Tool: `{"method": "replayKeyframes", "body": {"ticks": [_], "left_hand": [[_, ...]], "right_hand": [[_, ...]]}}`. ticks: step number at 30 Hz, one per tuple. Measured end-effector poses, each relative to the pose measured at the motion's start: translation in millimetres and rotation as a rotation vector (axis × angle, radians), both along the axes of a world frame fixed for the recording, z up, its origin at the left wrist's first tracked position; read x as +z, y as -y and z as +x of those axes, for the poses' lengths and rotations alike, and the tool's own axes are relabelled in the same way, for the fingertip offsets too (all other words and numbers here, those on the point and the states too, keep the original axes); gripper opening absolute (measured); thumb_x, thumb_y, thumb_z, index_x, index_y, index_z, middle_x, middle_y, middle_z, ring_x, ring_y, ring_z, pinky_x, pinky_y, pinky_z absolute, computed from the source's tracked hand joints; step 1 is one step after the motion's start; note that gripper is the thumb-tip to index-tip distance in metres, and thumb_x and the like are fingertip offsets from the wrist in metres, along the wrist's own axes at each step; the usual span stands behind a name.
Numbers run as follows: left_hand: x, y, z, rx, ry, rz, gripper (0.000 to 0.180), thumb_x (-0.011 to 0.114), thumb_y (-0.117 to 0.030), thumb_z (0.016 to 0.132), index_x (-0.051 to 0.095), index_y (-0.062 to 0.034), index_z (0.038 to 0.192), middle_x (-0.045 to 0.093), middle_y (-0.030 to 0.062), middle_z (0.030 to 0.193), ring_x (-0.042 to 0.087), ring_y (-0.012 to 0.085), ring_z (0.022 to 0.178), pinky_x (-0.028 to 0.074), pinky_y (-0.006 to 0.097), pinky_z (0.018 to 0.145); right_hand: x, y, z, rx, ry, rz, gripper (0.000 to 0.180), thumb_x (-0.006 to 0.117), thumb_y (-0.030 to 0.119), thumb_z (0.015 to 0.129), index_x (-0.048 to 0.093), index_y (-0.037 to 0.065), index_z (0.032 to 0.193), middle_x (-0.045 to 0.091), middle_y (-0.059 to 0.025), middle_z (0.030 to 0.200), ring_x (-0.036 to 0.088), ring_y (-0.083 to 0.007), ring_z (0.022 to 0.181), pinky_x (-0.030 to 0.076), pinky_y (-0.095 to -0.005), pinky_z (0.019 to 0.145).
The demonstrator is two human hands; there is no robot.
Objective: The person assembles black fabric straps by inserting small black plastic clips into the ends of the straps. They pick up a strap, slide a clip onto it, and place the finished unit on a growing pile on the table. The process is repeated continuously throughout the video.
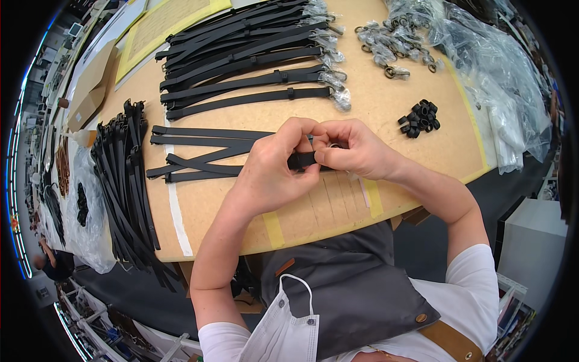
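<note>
Above the table in front of me, my left hand [278,161] is closed round a black strap [303,160], its thumb and fingers pinching it. Against it, my right hand [356,149] pinches the same strap end, where a bit of metal shows between the fingers. My fingers hide most of that end. Several flat black straps [211,132] lie to the left of my hands, some crossing. Farther back lies a row of black straps [241,96] with small keeper loops and plastic-wrapped metal clasps [342,98] at their right ends.
Small black loops [419,118] sit heaped at right, with loose wrapped clasps [392,51] behind. Clear plastic bags [494,78] cover the far right. A bundle of black straps [123,181] hangs over the left table edge. Cardboard [93,87] lies back left.
</note>
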State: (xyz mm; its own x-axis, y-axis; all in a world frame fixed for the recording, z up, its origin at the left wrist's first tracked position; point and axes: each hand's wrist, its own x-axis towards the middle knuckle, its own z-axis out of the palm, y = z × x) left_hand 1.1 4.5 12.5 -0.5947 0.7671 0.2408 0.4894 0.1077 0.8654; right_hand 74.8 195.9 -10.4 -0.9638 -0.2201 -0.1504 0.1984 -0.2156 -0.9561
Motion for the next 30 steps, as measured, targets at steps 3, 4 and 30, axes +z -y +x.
{"method": "replayKeyframes", "body": {"ticks": [3,4,30], "left_hand": [[1,2,-1,-0.066,0.073,0.022,0.045,0.065,0.008,0.073,0.058,0.0011,0.117,0.061,0.0019,0.087,0.056,0.0061,0.077,0.050,0.020,0.069],[2,3,-2,-0.090,0.096,0.023,0.046,0.063,0.009,0.073,0.058,0.0020,0.118,0.062,0.0029,0.090,0.057,0.0065,0.080,0.051,0.020,0.073],[11,67,-114,0.273,-0.334,-0.180,0.021,0.077,-0.018,0.090,0.067,-0.0012,0.098,0.060,0.0025,0.069,0.052,0.0099,0.064,0.043,0.026,0.059]], "right_hand": [[-4,5,3,-0.024,-0.016,0.023,0.004,0.061,0.006,0.088,0.061,0.004,0.085,0.055,0.0078,0.082,0.047,-0.0005,0.076,0.039,-0.0205,0.066],[-5,6,3,-0.031,-0.009,0.036,0.003,0.059,0.005,0.087,0.061,0.004,0.085,0.055,0.0076,0.083,0.047,-0.0007,0.077,0.039,-0.0206,0.067],[5,-40,-34,-0.300,-0.165,0.682,0.022,0.072,0.025,0.097,0.066,0.004,0.090,0.051,0.0051,0.074,0.042,-0.0033,0.069,0.035,-0.0235,0.060]]}}
